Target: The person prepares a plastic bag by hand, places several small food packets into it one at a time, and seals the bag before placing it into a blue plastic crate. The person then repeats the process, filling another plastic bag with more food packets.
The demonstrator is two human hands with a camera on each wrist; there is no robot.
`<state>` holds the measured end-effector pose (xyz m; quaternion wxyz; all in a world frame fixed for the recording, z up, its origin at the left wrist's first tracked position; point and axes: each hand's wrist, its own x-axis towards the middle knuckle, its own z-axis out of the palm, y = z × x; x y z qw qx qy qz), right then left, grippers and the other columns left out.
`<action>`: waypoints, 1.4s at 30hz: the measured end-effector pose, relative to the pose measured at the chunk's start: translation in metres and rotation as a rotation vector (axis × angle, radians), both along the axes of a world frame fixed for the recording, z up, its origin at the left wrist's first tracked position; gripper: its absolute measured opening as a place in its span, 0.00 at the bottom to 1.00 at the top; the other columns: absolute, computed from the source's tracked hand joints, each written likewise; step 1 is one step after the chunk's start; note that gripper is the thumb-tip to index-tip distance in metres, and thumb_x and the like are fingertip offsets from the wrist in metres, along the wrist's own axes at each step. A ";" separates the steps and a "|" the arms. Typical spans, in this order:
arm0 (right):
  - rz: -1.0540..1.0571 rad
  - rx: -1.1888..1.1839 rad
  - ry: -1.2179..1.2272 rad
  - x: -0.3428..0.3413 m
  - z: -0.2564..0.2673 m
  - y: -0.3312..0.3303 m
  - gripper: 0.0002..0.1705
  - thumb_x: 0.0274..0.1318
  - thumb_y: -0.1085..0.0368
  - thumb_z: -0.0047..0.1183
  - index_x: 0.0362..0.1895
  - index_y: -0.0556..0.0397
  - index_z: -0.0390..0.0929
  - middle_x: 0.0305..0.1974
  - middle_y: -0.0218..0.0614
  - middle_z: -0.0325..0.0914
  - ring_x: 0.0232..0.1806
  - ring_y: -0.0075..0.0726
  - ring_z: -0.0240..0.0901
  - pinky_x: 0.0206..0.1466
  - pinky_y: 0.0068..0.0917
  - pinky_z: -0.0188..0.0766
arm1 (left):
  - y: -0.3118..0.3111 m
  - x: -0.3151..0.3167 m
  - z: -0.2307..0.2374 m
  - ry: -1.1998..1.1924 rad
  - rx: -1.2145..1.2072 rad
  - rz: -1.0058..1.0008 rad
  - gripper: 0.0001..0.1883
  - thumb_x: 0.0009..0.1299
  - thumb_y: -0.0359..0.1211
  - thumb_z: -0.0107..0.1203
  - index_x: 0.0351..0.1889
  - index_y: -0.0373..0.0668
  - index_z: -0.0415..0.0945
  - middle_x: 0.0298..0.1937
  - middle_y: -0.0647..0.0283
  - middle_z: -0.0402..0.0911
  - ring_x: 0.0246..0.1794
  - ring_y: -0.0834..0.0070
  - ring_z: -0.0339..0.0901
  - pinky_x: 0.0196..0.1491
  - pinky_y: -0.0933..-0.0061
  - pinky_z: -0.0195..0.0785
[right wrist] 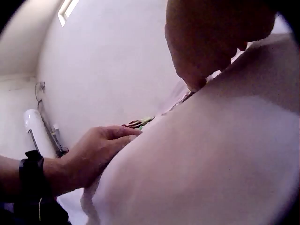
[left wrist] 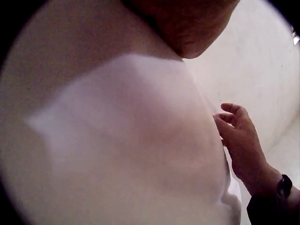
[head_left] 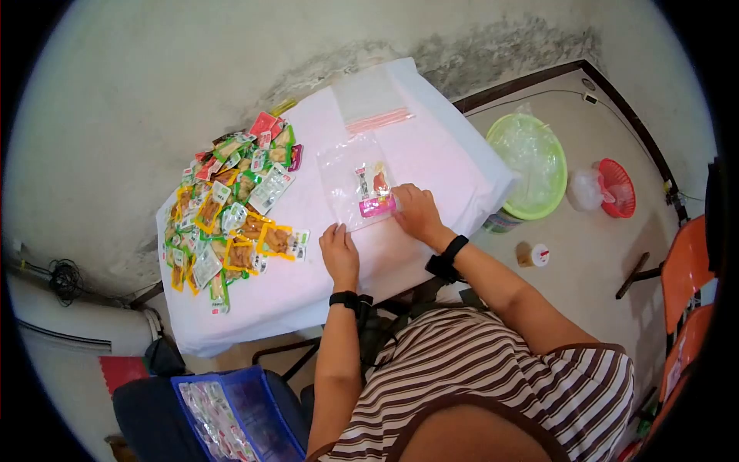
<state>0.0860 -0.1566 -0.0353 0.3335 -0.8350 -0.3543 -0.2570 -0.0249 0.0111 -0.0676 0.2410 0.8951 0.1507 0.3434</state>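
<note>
One clear plastic bag (head_left: 336,173), flat on the white-covered table (head_left: 454,165), with a small pink-and-white packet (head_left: 376,206) in or on its right part, which of the two unclear. Right hand (head_left: 418,214): grip closed on the packet's right edge; left hand (head_left: 339,252): grip relaxed, fingertips resting at the bag's near left corner. Also one heap of colourful food packets (head_left: 246,196), to the left.

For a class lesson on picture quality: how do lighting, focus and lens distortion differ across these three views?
Head view: evenly lit and sharpest, wide-angle with black corners, small highlights on the bag. Left wrist view: dim and grainy, cloth soft, left hand dark. Right wrist view: right hand dark and soft against a brighter wall, corners blackened.
</note>
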 end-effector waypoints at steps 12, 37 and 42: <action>0.126 0.014 0.055 0.014 -0.025 -0.006 0.04 0.47 0.66 0.53 0.29 0.48 0.72 0.27 0.34 0.70 0.32 0.41 0.68 0.37 0.36 0.60 | -0.039 0.003 0.012 0.112 0.194 -0.435 0.21 0.59 0.28 0.54 0.52 0.36 0.69 0.54 0.50 0.69 0.57 0.56 0.63 0.55 0.59 0.59; 0.227 0.001 0.050 0.014 -0.022 -0.017 0.04 0.46 0.66 0.53 0.27 0.48 0.71 0.27 0.33 0.68 0.33 0.39 0.67 0.41 0.35 0.61 | -0.008 0.099 0.022 0.505 0.308 -0.521 0.29 0.63 0.32 0.48 0.63 0.39 0.58 0.68 0.55 0.54 0.69 0.48 0.44 0.64 0.37 0.39; 0.253 0.071 0.023 0.012 -0.021 -0.017 0.05 0.44 0.66 0.54 0.26 0.48 0.70 0.25 0.33 0.67 0.31 0.39 0.66 0.39 0.35 0.61 | -0.004 0.109 0.022 0.494 0.279 -0.574 0.26 0.62 0.31 0.47 0.61 0.41 0.61 0.69 0.53 0.52 0.70 0.51 0.44 0.66 0.43 0.38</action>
